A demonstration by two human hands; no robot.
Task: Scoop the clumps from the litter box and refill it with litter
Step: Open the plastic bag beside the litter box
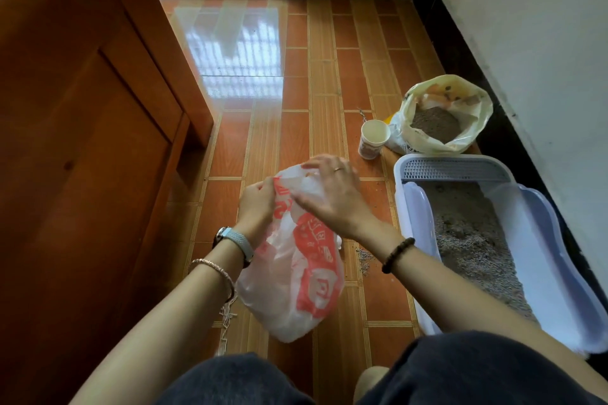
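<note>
A white plastic bag with red print (pixel 296 273) hangs in front of me above the floor. My left hand (pixel 255 204) pinches its upper left edge. My right hand (pixel 332 194) lies over the bag's mouth with fingers spread and blurred; whether it grips the plastic is unclear. To the right stands the pale lavender litter box (pixel 546 276), holding grey litter (pixel 473 240), with a grated step at its far end. Beyond it, a yellowish bag of litter (pixel 444 115) stands unrolled, and a white paper cup (pixel 373 138) sits beside it.
A brown wooden cabinet (pixel 82 141) fills the left side. The white wall with a dark skirting (pixel 460 52) runs along the right. Some litter grains (pixel 365 261) lie spilled on the orange tiled floor near the box. A glass door is at the far end.
</note>
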